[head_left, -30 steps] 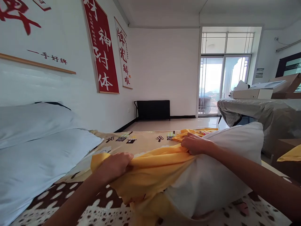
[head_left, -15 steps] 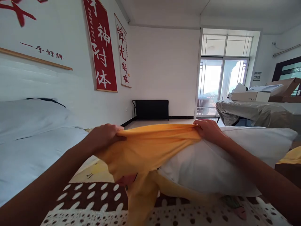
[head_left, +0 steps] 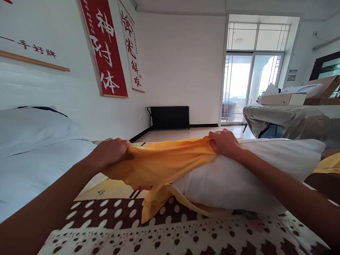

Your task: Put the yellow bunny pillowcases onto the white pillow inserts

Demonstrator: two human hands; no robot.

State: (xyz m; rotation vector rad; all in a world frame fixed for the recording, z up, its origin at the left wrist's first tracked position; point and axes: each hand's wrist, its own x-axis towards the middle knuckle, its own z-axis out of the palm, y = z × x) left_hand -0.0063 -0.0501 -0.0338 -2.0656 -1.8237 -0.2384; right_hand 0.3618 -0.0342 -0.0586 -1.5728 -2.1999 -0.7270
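An orange-yellow cloth point(head_left: 164, 159) is stretched between my two hands. My left hand point(head_left: 115, 150) is closed on its left part. On the other side, my right hand point(head_left: 224, 141) grips the cloth's upper right edge, beside a white pillow point(head_left: 233, 184). The cloth covers the left end of the pillow, and a loose flap hangs down below it. Both lie over a brown and cream patterned blanket point(head_left: 117, 212). What is inside the cloth is hidden.
White bedding point(head_left: 34, 163) is piled at the left against the wall. A plastic-covered table point(head_left: 287, 117) with cardboard boxes point(head_left: 284, 99) stands at the back right. A black folded panel point(head_left: 170, 117) leans at the far wall. Yellow cloth point(head_left: 329, 164) shows at the right edge.
My right hand has moved a little left with its part of the cloth, which is less taut. The hanging flap is shorter and has swung left. The camera view has shifted slightly.
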